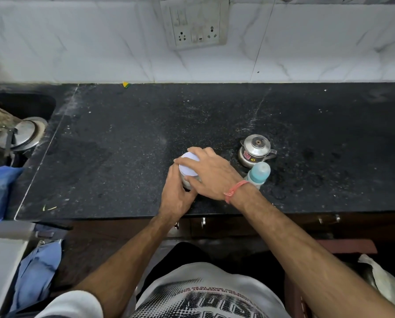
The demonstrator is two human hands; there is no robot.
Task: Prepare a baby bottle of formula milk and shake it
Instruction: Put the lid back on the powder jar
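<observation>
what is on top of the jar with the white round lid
The right hand rests over the white round lid; the left hand grips the jar's side. The contents are hidden.

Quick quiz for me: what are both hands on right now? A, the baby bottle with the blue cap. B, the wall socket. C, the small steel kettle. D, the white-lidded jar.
D: the left hand grips the white-lidded jar by its side, while the right hand covers its lid; the baby bottle and steel kettle stand untouched beside them.

Single head-worn wide-angle view, looking forward and steeply down from above the black tabletop (123, 145). Close over the tabletop's near edge, own torso at 6 o'clock, tiled wall (88, 42) at 12 o'clock. No second view for overlap.
</observation>
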